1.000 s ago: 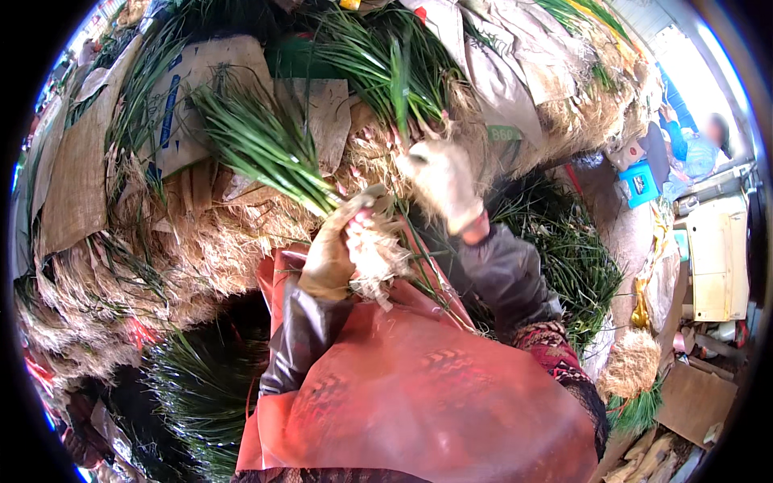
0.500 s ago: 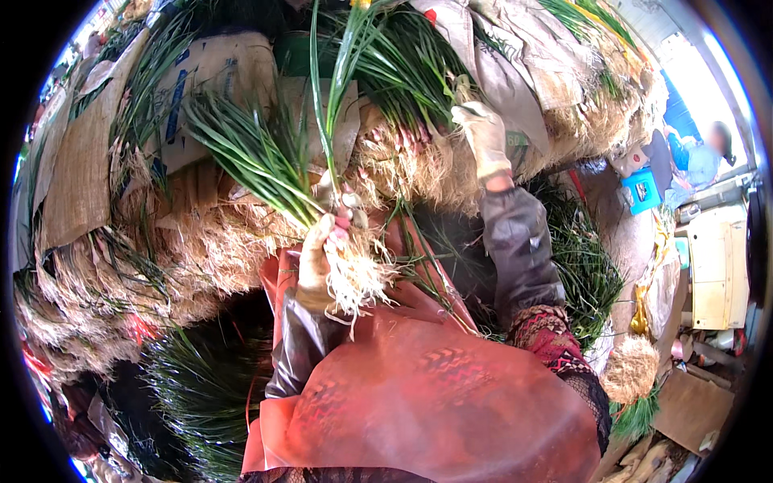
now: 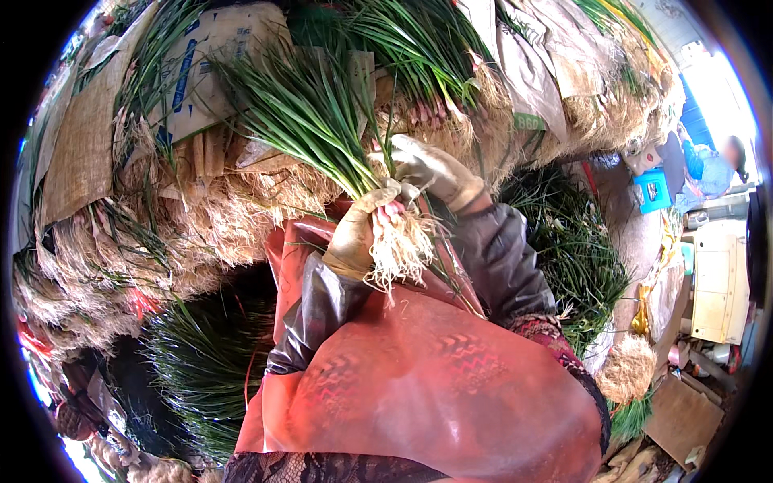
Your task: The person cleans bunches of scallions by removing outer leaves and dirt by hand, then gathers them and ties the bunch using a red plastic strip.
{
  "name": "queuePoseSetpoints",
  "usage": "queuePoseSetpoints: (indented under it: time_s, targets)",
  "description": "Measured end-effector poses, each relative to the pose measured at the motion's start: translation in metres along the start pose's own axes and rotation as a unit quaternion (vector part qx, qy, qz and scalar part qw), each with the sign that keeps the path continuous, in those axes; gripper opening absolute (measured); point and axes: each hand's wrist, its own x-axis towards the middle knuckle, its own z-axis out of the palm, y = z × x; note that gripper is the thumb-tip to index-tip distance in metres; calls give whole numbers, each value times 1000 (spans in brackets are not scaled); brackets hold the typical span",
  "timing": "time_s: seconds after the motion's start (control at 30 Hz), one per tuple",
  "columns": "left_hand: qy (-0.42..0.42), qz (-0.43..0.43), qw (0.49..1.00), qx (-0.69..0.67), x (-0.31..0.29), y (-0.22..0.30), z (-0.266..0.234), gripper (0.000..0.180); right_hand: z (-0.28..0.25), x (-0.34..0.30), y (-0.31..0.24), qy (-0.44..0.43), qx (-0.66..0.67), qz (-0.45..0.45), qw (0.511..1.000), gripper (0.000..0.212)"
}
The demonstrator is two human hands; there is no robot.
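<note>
In front of my apron, my gloved left hand is closed round the lower stalks of a bunch of green garlic. Its long leaves slant up and to the left, while pinkish bulbs and pale stringy roots hang below the grip. My gloved right hand has its fingers curled against the right side of the same stalks, just above the bulbs. Some of those fingers are hidden behind the plants. More green garlic lies on the heap just beyond, bulbs toward me.
A long heap of rooted plants crosses ahead, partly covered by sacks. Loose green leaves lie at my right, and a dark green pile at my lower left. Farther right are a person in blue and a blue container.
My right hand has come back from the heap to the bunch, drawing in toward me. The left hand with the bunch has shifted slightly right, and the single upright stalk now lies in among the others.
</note>
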Motion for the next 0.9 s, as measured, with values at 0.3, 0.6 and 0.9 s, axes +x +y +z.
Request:
queuePoseSetpoints:
  time_s: [0.3, 0.6, 0.9]
  targets:
    - [-83, 15, 993, -82, -7, 0, -5, 17, 26, 26, 19, 256, -199, -9, 946, 20]
    - [-81, 42, 991, -102, -10, -3, -4, 17, 38, 4, 3, 52, 175, 86, 979, 34]
    - [-85, -22, 985, -150, -14, 2, -23, 14, 33, 9, 7, 208, 12, 19, 978, 25]
